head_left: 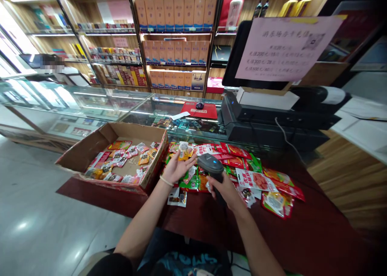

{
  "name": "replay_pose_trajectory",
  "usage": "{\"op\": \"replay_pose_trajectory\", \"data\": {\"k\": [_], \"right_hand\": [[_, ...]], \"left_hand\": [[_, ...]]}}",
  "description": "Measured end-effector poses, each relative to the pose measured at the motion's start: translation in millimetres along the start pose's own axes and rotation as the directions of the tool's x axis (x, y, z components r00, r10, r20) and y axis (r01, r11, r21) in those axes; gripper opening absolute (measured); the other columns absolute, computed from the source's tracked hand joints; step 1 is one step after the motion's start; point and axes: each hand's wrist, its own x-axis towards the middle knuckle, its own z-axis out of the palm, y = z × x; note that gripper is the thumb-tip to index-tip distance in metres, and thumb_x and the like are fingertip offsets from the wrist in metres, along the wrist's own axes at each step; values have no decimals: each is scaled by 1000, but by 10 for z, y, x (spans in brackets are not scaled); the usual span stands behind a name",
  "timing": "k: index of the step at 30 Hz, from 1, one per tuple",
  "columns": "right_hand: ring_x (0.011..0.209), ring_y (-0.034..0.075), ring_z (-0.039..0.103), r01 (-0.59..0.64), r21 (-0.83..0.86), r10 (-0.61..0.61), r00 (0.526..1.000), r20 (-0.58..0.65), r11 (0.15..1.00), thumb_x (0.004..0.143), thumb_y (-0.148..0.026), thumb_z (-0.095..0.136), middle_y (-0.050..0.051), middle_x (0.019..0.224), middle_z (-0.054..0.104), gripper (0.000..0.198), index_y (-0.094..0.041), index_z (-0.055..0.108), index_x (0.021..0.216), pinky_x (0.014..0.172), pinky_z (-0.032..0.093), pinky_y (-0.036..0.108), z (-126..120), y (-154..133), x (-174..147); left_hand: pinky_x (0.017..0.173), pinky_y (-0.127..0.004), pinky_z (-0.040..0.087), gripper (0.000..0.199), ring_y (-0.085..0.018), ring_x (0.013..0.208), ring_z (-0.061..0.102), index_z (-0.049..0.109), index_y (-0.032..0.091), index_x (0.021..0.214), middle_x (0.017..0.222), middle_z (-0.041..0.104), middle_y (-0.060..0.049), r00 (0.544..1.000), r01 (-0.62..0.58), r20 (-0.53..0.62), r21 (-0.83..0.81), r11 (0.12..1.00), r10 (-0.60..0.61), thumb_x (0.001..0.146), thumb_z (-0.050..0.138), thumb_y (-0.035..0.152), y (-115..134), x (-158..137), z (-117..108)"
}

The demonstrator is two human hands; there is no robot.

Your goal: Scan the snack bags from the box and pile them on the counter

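My right hand is wrapped around the handle of a black barcode scanner, which shows a small blue light. To its left, my left hand is turned palm up, with a pale band at the wrist. A small white and yellow snack packet is held between its thumb and fingers. Beneath and beyond both hands, red, green and white snack packets lie in an overlapping pile on the dark red counter. A clear packet lies by my left wrist.
An open cardboard box with several small packets stands at the left. Behind the counter are a glass display case, a mouse on a red mat, and a monitor covered by a pink notice. Shelves of boxes line the back.
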Motion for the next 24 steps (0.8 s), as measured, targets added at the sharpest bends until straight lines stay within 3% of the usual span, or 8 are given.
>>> {"op": "replay_pose_trajectory", "data": {"k": [10,15,17,20,22,24], "right_hand": [[33,9,46,10,-113,8,987,157,994,73,-42,70,-7,49,54,30,-21,52,85,34,35,20,132,-25,-14],[34,9,46,0,-47,3,998,68,999,72,-47,71,-7,51,54,36,-22,49,86,34,36,20,-12,-58,-45],[34,8,45,-11,19,10,1000,11,1000,70,-49,72,-8,51,53,39,-22,48,86,33,35,20,-113,-62,-59],[34,8,44,-12,100,19,998,-67,995,67,-50,75,-8,51,52,42,-22,48,84,33,36,20,-245,-74,-86],[34,8,44,-1,128,12,996,-85,992,67,-49,75,-8,50,51,41,-21,48,82,33,36,20,-301,-91,-109],[34,8,44,5,142,6,997,-79,990,69,-48,74,-8,49,51,39,-21,48,80,33,35,20,-332,-107,-133]], "left_hand": [[102,-47,43,47,-27,123,54,56,17,126,125,62,-14,991,-127,-48,27,991,128,95,37,47,-25,105,-49],[101,-40,45,42,-25,124,53,57,14,122,128,60,-15,998,-62,-2,81,995,62,92,48,41,-7,39,-20],[102,-37,44,33,-23,123,54,60,16,117,127,60,-13,992,-112,-33,179,977,120,89,56,33,-15,57,-13],[106,-37,39,28,-23,128,49,64,20,108,128,59,-10,935,-245,-101,510,824,341,80,65,19,-76,160,-27],[112,-38,31,34,-25,135,39,66,21,106,133,54,-10,889,-292,-25,739,607,458,74,70,14,-152,242,-58],[116,-42,20,42,-28,141,28,66,22,107,136,51,-11,877,-295,95,880,373,471,68,74,12,-242,301,-102]]}}
